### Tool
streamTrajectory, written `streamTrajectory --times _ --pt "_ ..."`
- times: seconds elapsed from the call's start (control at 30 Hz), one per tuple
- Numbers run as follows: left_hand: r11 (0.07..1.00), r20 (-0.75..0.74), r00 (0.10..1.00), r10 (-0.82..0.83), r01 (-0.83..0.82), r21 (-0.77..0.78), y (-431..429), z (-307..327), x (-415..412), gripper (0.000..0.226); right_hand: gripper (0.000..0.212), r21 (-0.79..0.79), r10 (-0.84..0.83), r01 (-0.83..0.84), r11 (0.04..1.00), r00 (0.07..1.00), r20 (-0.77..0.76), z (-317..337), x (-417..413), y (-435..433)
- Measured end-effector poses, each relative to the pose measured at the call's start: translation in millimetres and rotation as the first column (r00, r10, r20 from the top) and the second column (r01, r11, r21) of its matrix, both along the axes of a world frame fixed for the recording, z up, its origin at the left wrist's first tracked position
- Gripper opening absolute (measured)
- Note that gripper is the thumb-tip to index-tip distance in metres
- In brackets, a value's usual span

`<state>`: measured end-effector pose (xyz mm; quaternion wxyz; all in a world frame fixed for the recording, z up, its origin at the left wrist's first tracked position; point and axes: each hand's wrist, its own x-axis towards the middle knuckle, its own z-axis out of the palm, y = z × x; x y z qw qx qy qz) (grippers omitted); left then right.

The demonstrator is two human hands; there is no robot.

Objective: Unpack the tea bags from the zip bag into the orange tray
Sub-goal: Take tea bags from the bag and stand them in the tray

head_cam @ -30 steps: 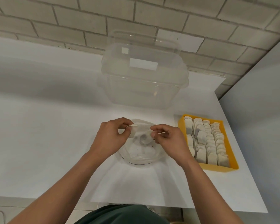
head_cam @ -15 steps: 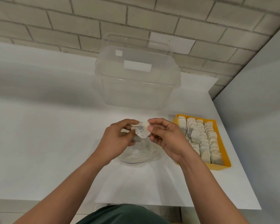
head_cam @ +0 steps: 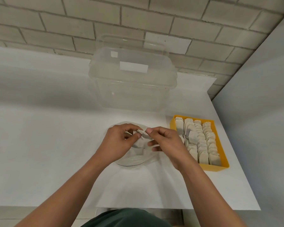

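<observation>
Now tea bag (head_cam: 143,134) between both hands (head_cam: 116,143) (head_cam: 168,144)

Even, soft overhead light; faint shadows on white table (head_cam: 39,145); wide-angle bowing at edges; slight softness.

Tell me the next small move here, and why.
Probably release the left hand and let the right hand carry the tea bag over to the orange tray. Both hands pinch that bag just above the zip bag, so it looks already out, and the tray to the right holds rows of bags.
</observation>
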<state>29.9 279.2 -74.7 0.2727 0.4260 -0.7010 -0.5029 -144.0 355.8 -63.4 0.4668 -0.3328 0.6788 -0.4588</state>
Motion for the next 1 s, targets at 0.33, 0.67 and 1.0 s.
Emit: streamTrajectory --times 0.33,0.67,1.0 --pt "0.999 0.067 0.998 -0.007 0.004 0.043 -4 12 -16 0.017 0.011 -0.287 -0.028 -0.050 0.957 0.964 -0.263 -4 -9 5" --pt "0.945 -0.113 0.985 -0.132 0.160 0.285 3 18 -25 0.014 0.008 -0.258 -0.076 0.082 0.963 0.997 0.033 3 -27 11" --pt "0.946 -0.124 0.991 -0.053 0.090 0.312 14 16 -52 0.014 0.007 -0.249 -0.065 0.024 0.968 0.986 -0.155 8 -60 45"
